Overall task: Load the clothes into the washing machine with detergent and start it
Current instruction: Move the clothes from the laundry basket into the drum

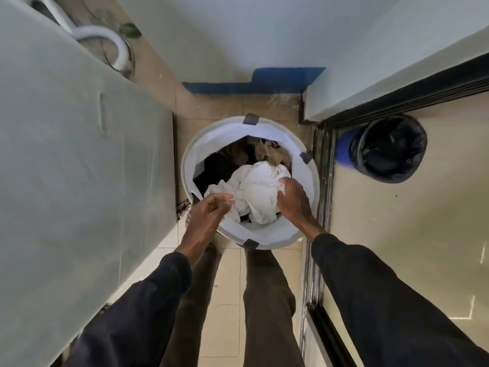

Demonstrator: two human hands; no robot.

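Note:
A round white laundry basket [301,221] stands on the tiled floor in front of my feet. In it lies a crumpled white cloth [258,193] on top of dark and brown clothes [238,154]. My left hand [209,215] pinches the cloth's near left edge. My right hand [292,200] grips the cloth's right side with curled fingers. The washing machine [79,168], under a pale cover, fills the left of the view, its lid down.
A black bin [389,148] with a dark liner stands to the right behind a sliding door track [321,207]. A white hose [105,38] curves behind the machine. A white wall with a blue base strip [251,83] closes the far end.

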